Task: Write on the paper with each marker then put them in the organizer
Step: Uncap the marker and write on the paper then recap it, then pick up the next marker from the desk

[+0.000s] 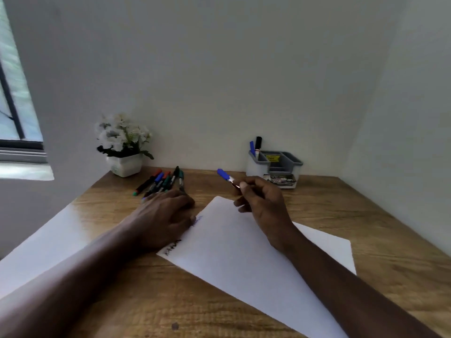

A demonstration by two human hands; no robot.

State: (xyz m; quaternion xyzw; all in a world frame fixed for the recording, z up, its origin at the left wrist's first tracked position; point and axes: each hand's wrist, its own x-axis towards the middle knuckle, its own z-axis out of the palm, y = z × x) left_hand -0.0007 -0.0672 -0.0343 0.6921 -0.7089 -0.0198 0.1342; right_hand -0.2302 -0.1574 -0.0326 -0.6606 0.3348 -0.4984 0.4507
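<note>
The right hand pinches a blue-capped marker by its barrel between thumb and fingertips, cap end raised and aimed away from the person, above the far corner of the paper. The organizer stands just beyond, two markers already upright in its left compartment. Judged step: stowing. Carry the marker over an open compartment, lower it upright, then release. The left hand rests flat, fingers loosely spread, pinning the paper's left edge beside the loose markers.
</note>
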